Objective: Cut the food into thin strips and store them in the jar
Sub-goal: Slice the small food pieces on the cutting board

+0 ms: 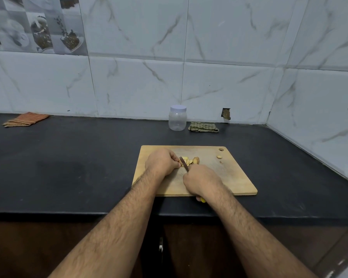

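Observation:
A wooden cutting board (235, 177) lies on the black counter. On it sits a small pale-yellow piece of food (191, 161), partly sliced, with a browner end on the right. My left hand (162, 162) pinches the food's left end with fingers curled. My right hand (202, 180) grips a knife (184, 164); its blade stands on the food right next to my left fingertips, and a yellow handle end (203, 200) shows below my wrist. Two small scraps (219, 157) lie near the board's far right corner. A clear plastic jar (177, 120) with its white lid on stands behind the board by the wall.
A folded green cloth (203, 127) lies to the right of the jar. An orange striped cloth (25, 119) lies at the far left by the wall. Tiled walls close the counter at the back and right. The counter's front edge (68, 213) runs just below the board.

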